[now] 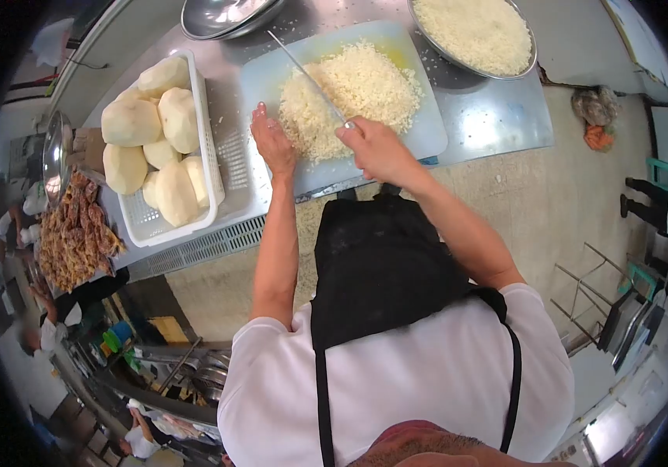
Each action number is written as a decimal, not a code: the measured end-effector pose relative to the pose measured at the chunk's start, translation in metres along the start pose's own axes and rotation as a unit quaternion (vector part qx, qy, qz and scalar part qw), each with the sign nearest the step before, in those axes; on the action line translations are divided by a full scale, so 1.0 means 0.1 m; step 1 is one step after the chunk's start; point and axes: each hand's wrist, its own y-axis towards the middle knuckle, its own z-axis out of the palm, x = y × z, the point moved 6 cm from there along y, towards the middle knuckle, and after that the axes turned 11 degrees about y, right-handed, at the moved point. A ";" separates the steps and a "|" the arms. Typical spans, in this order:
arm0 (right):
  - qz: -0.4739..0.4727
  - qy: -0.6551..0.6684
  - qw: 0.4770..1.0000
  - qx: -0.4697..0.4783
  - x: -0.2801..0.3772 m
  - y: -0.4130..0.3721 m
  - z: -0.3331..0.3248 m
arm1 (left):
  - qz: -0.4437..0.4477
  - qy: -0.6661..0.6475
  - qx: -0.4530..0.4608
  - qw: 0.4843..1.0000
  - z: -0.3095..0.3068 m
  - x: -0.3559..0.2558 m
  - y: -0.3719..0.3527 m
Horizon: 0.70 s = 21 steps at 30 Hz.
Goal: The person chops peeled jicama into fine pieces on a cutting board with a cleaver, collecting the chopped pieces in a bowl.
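My right hand (373, 146) is closed round the handle of a knife, whose long thin blade (306, 76) lies over a heap of finely chopped pale pieces (373, 89). That heap spreads over a whitish cutting board (260, 76) with a yellowish wet patch near its far edge. At the heap's left side my left hand (273, 142) is held on edge, fingers stretched out, with nothing gripped. A few bits cling to its fingertips.
A white basket (213, 167) of large peeled pale vegetables (130, 122) stands left. Metal bowls (229, 17) sit beyond the board; another bowl (532, 58) holds chopped pieces. Browned food (77, 229) lies far left. Other people (46, 331) are in the background.
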 end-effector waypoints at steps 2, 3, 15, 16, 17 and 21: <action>-0.084 0.014 0.996 -0.017 -0.19 0.17 0.16 | -0.002 -0.019 -0.002 1.000 0.03 0.03 0.01; -0.084 0.012 0.996 -0.021 -0.15 0.20 0.14 | -0.004 -0.027 -0.002 1.000 0.03 0.06 0.00; -0.019 0.045 0.996 -0.077 -0.15 0.04 0.28 | -0.019 -0.008 0.086 0.996 0.05 0.02 0.12; -0.036 0.093 0.991 -0.087 -0.15 -0.03 0.29 | -0.012 -0.011 0.091 0.996 0.00 -0.17 0.15; -0.054 0.138 0.984 -0.095 -0.14 -0.09 0.29 | 0.054 -0.028 0.080 0.995 -0.04 -0.46 0.14; -0.115 0.248 0.957 -0.098 -0.19 -0.20 0.35 | 0.262 -0.107 0.151 0.947 -0.06 -1.46 0.13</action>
